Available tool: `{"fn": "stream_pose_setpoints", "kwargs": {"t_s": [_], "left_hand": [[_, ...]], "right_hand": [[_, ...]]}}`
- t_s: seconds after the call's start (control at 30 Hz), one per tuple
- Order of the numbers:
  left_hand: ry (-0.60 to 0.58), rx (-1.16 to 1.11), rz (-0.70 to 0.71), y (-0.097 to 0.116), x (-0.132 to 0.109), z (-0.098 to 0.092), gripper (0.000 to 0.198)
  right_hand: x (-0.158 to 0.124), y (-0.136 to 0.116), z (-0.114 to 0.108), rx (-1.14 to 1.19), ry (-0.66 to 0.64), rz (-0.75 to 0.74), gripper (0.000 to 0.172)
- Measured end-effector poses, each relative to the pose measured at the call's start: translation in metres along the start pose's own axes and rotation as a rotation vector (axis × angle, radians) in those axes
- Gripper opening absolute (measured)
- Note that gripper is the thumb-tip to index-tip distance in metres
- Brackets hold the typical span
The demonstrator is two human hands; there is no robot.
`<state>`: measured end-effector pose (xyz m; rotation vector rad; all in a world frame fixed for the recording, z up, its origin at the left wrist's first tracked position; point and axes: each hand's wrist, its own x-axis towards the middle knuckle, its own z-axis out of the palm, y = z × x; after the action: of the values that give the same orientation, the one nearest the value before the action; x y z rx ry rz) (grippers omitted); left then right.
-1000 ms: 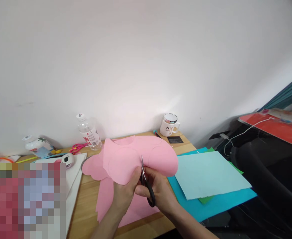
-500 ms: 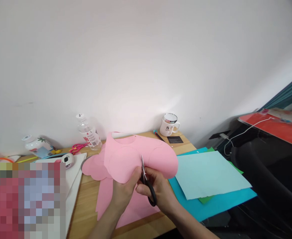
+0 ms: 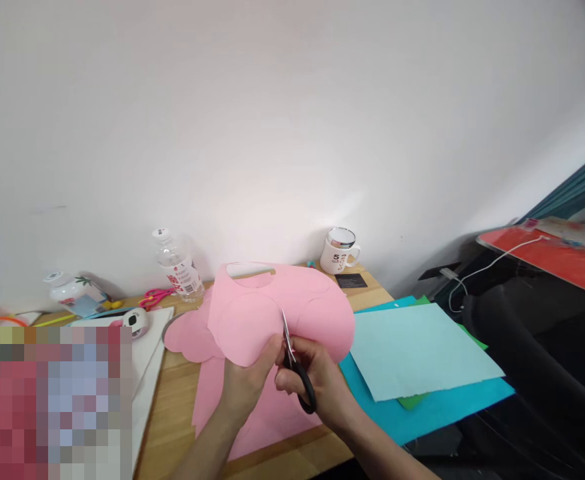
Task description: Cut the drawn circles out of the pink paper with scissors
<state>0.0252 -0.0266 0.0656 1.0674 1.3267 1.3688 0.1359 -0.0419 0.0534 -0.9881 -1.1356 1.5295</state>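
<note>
Raised above the table is a pink sheet (image 3: 252, 327) with curved outlines and a cut-out opening near its top. My left hand (image 3: 250, 383) pinches its lower edge, thumb on top. In my right hand (image 3: 317, 377) are black-handled scissors (image 3: 305, 387), their blades pointing up and away along a curved line in the sheet. The right part of the sheet bends over beside the blades. More pink paper (image 3: 272, 423) lies on the table beneath my hands, and rounded pink pieces (image 3: 187, 333) are at the left.
Behind stand a clear bottle (image 3: 185, 273), a white jar (image 3: 77, 293) and a mug (image 3: 340, 252). Pink scissors (image 3: 155, 298) lie by the bottle. Light blue paper (image 3: 422, 350) sits over blue and green sheets at the right. A black chair (image 3: 532, 360) is beyond.
The pink sheet has shifted slightly, and its right part now covers more of the dark pen behind it. My right hand and the scissors' handle have moved a little to the right.
</note>
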Motion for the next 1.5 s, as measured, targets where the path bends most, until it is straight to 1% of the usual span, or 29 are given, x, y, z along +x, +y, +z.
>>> {"fn": "stream_pose_setpoints", "kwargs": {"t_s": [0.13, 0.27, 0.33, 0.4, 0.53, 0.63, 0.8, 1.1, 1.27, 1.37, 1.5], "left_hand": [[-0.013, -0.051, 0.009, 0.005, -0.002, 0.004, 0.022], [0.034, -0.018, -0.032, 0.004, -0.001, 0.005, 0.03], [0.058, -0.004, -0.04, 0.002, 0.001, 0.003, 0.031], [0.057, 0.004, -0.017, -0.001, 0.002, 0.001, 0.027], [0.009, 0.037, -0.015, -0.001, 0.0, -0.001, 0.024], [0.031, 0.037, -0.005, 0.003, -0.002, 0.0, 0.023], [-0.014, 0.02, -0.005, 0.007, -0.002, 0.0, 0.021], [-0.091, 0.048, -0.018, 0.001, 0.004, -0.005, 0.024], [-0.059, 0.065, 0.035, -0.001, 0.007, -0.008, 0.026], [-0.099, 0.059, 0.042, -0.001, 0.008, -0.009, 0.027], [-0.095, 0.065, 0.073, -0.001, 0.008, -0.011, 0.027]], "right_hand": [[-0.001, -0.005, 0.004, 0.002, 0.004, 0.015, 0.034], [-0.002, -0.006, 0.007, -0.005, 0.022, 0.044, 0.035], [-0.002, -0.005, 0.008, 0.007, 0.018, 0.041, 0.036], [-0.001, -0.004, 0.007, 0.03, 0.003, 0.005, 0.037], [0.002, -0.004, 0.005, 0.062, -0.028, -0.11, 0.038], [0.003, -0.004, 0.004, 0.068, -0.048, -0.141, 0.038], [0.003, -0.002, 0.003, 0.081, -0.058, -0.113, 0.036], [0.002, 0.001, 0.002, 0.107, -0.057, -0.099, 0.033], [0.001, 0.0, 0.002, 0.078, -0.03, -0.072, 0.035], [0.002, -0.002, 0.003, 0.067, -0.021, -0.078, 0.037], [0.002, -0.004, 0.003, 0.049, -0.018, -0.063, 0.04]]}}
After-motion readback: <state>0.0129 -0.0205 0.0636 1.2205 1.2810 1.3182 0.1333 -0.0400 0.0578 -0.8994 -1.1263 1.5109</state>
